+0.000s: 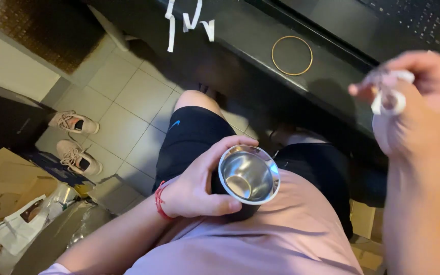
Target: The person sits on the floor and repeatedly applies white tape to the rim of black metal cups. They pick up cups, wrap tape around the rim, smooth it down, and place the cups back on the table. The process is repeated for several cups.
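My left hand (199, 183) is wrapped around a black cup with a shiny steel inside (248, 175), held upright against my pink shirt above my lap. The cup looks empty. My right hand (418, 102) is raised at the right, fingers closed on a small white ring-shaped strip (390, 99); the hand is blurred. A red string bracelet sits on my left wrist.
A black desk (260, 35) runs across the top with a thin gold ring (292, 55), white paper strips (189, 20) and a dark keyboard (413, 15). On the tiled floor at left lie two pale sneakers (75, 140), cardboard and plastic bags (21, 224).
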